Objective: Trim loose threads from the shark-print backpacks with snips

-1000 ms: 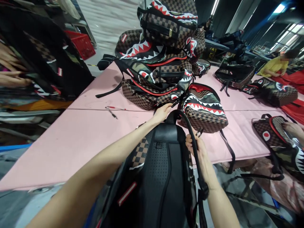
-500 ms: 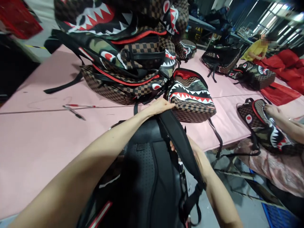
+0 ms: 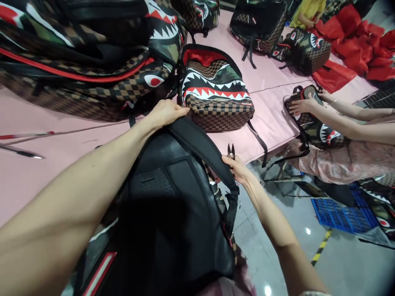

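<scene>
A black backpack (image 3: 182, 213) leans against the table edge in front of me, its padded back facing up. My left hand (image 3: 165, 114) is closed on the top end of its shoulder strap (image 3: 200, 144). Lower down the same strap, my right hand (image 3: 239, 168) has its fingers at the outer edge. Small thread snips (image 3: 231, 151) stick up out of that hand, blades pointing away from me. Just beyond my left hand stands a checkered backpack with shark teeth (image 3: 219, 92).
More shark-print backpacks (image 3: 92, 78) are piled at left on the pink table (image 3: 271, 102). Pens (image 3: 24, 152) lie at far left. A co-worker's hands (image 3: 304, 107) handle another backpack at right. Red cloth (image 3: 348, 37) lies behind; a blue crate (image 3: 342, 211) sits on the floor.
My view has swung down and right. My right hand has come out from behind the strap to its outer side, with the snips now showing. The co-worker's second hand has come into view.
</scene>
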Demonstrator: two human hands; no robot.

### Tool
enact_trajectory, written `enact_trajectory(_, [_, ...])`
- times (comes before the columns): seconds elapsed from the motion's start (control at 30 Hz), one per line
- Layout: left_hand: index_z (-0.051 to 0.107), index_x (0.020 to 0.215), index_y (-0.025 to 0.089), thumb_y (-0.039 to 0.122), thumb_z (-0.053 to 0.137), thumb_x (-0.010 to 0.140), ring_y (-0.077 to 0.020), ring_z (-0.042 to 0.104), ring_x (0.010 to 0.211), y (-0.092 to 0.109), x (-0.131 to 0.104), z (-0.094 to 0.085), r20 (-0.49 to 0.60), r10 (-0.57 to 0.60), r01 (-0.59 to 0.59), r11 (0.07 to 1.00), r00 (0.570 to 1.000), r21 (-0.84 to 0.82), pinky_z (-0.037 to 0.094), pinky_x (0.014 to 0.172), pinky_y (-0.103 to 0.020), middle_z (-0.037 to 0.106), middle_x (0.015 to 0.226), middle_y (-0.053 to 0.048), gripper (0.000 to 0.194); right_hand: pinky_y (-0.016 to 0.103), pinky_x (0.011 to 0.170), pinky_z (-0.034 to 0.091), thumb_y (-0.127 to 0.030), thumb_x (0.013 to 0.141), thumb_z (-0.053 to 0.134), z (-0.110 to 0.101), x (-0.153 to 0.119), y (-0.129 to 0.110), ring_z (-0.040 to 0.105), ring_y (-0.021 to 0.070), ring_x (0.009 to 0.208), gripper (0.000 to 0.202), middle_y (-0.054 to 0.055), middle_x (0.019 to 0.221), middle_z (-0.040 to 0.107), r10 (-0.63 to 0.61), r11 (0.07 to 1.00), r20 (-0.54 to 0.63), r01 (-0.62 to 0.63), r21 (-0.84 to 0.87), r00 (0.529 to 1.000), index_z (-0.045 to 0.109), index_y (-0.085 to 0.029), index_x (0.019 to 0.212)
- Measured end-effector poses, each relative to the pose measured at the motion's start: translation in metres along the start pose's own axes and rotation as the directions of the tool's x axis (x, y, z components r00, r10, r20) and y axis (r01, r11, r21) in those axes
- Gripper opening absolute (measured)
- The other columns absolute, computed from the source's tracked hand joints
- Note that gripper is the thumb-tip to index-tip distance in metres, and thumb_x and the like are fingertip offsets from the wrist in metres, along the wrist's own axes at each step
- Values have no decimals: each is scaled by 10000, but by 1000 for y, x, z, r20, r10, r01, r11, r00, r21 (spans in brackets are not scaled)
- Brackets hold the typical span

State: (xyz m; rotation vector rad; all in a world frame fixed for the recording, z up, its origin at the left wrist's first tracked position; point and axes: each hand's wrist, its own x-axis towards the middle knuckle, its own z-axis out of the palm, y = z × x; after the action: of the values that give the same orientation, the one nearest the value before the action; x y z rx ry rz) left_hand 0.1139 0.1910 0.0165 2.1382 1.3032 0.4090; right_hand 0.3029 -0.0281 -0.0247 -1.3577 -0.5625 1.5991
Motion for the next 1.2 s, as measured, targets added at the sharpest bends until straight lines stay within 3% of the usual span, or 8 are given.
enact_trajectory(0.17, [618, 763, 71, 432, 420, 887, -113, 480, 778, 14, -22, -4, -175, 70, -44, 988, 982, 149, 344, 830, -254, 538, 719, 1, 430, 200, 431, 450, -374, 661, 724, 3, -6, 1, 577, 116, 486, 257, -5, 571, 643, -23, 994, -11, 24, 109, 1000, 655, -149, 763])
enact_trajectory(0.3, [563, 904, 135, 367, 501, 847, -169, 498, 942, 48, -98, 15, -549, -33, -15, 997, 835, -82, 367, 872, -307, 576, 966, -36, 246, 216, 473, 487, -347, 672, 722, 13, -16, -3, 590, 122, 501, 233, -6, 586, 651, -119, 974, -20, 120, 194, 993, 653, -150, 776])
enact_trajectory(0.4, [566, 692, 154, 434, 574, 760, -159, 558, 662, 80, -169, 57, 24, -108, 109, 919, 994, -379, 447, 655, -282, 593, 665, -8, 288, 219, 495, 495, -353, 673, 722, 24, -23, -11, 594, 121, 519, 234, -10, 590, 646, -174, 957, -20, 174, 231, 985, 644, -152, 761])
enact_trajectory(0.57, [579, 771, 139, 496, 594, 737, -127, 579, 546, 118, -216, 112, 462, -12, 378, 594, 887, -710, 482, 514, -244, 610, 637, -15, 359, 216, 505, 480, -369, 674, 715, 35, -36, -22, 569, 109, 514, 246, -24, 574, 624, -242, 959, -3, 239, 155, 970, 643, -152, 765])
enact_trajectory(0.77, [547, 523, 125, 503, 565, 774, -99, 510, 355, 134, -218, 104, 580, -58, 493, 600, 812, -630, 378, 357, -188, 548, 418, -24, 454, 233, 547, 458, -378, 703, 664, 22, -67, -17, 542, 112, 542, 226, -11, 587, 610, -343, 937, -109, 333, -101, 933, 672, -153, 718])
enact_trajectory(0.9, [530, 459, 121, 436, 537, 811, -84, 464, 302, 135, -223, 102, 543, -139, 492, 642, 829, -588, 297, 314, -178, 534, 367, -32, 472, 285, 730, 463, -298, 758, 619, 1, -125, -4, 587, 162, 783, 151, 21, 815, 658, -646, 676, -22, 558, -480, 763, 711, -226, 854])
enact_trajectory(1.0, [551, 457, 107, 421, 547, 806, -95, 486, 317, 137, -221, 105, 540, -161, 504, 639, 826, -581, 331, 333, -187, 543, 368, -42, 469, 298, 736, 452, -198, 738, 629, -10, -164, 14, 585, 185, 845, 238, 37, 963, 639, -606, 468, 224, 570, -675, 763, 702, -280, 949])
enact_trajectory(1.2, [561, 491, 98, 447, 548, 795, -94, 502, 337, 138, -220, 109, 550, -192, 546, 579, 813, -605, 345, 341, -182, 571, 403, -57, 463, 261, 631, 421, -152, 778, 559, -15, -171, 50, 577, 153, 708, 224, 52, 896, 656, -708, 319, 158, 512, -798, 688, 711, -293, 862])
